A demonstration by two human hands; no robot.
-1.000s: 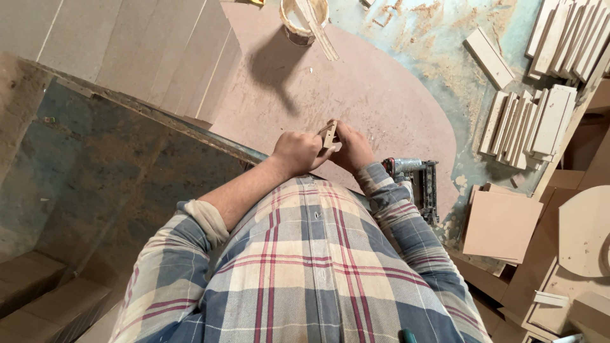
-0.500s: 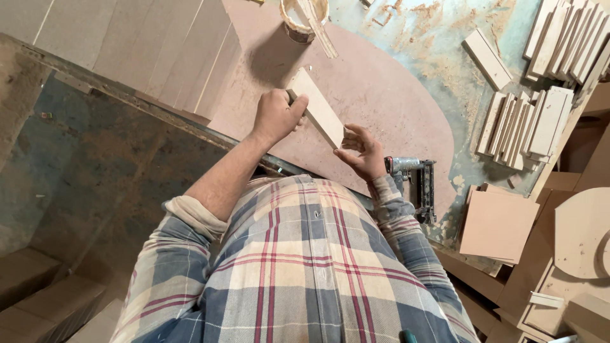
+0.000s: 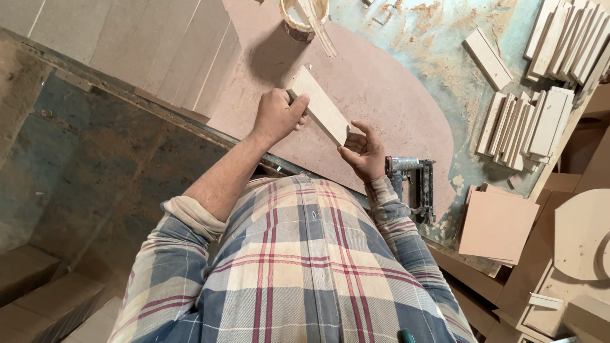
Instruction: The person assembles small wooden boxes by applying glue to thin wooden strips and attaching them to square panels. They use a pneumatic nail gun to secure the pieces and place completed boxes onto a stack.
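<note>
Both my hands hold one short, flat, pale wooden board point(image 3: 319, 105) above a large rounded brown panel point(image 3: 387, 95). My left hand point(image 3: 277, 116) grips the board's far end with closed fingers. The near end rests in the fingers of my right hand point(image 3: 363, 152). The board slants from upper left to lower right. My plaid shirt fills the bottom of the view.
A nail gun point(image 3: 414, 184) lies by my right wrist. Stacks of short wooden slats point(image 3: 527, 124) sit at the right, more point(image 3: 569, 38) at the top right. A round container with a stick point(image 3: 305, 16) stands at the top. A square board point(image 3: 497, 225) lies lower right.
The hands, first close together on a small piece near my chest, have moved apart. The board is now held out flat and slightly further from me.
</note>
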